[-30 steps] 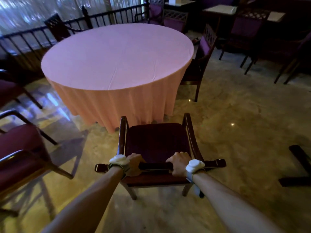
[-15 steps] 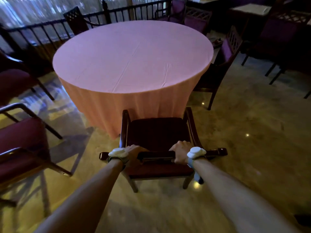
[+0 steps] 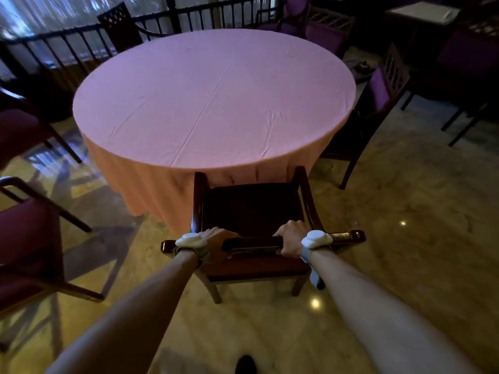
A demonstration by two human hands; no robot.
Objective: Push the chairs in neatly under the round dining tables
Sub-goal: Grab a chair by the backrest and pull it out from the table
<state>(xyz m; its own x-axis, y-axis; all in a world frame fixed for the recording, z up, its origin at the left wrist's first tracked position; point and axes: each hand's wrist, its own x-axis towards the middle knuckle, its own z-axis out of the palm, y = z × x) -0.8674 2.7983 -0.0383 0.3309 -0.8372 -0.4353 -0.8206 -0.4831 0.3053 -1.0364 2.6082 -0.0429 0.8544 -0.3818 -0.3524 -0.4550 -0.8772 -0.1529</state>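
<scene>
— What have the hands got?

— The left hand (image 3: 216, 240) and right hand (image 3: 290, 240) are both wrapped tight round the top rail of the chair (image 3: 251, 209), low in the centre of the frame.

— And its front edge?

— The arm tips touch the hanging cloth of the round table (image 3: 210, 95); the seat is not under it.

— Room at the sides?

— Bare floor (image 3: 405, 211) at right, up to a tucked chair (image 3: 378, 103). A red armchair (image 3: 29, 238) stands well apart at lower left.

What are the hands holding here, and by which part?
Both the left hand and right hand grip the chair by its top back rail.
</scene>
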